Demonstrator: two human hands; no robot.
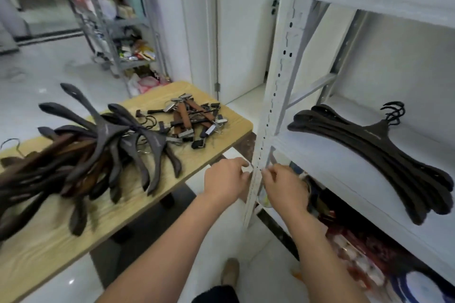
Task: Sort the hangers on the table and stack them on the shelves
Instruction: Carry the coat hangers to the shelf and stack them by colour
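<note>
At the right, the white shelf unit (307,152) carries a stack of dark hangers (369,150) on its middle board, hooks turned toward the back wall. Left of it, the wooden table (37,253) holds the unsorted lot: a big tangled pile of dark and brown coat hangers (98,155) near the person, and a smaller heap of clip hangers (192,118) at the far corner. Between them, the left hand (226,179) and right hand (285,187) hover either side of the upright post (275,81), fingers loosely curled, apparently holding nothing. The next batch is probably due: pick only hangers matching the stack, free their hooks from the tangle, and lay them squarely on top.
</note>
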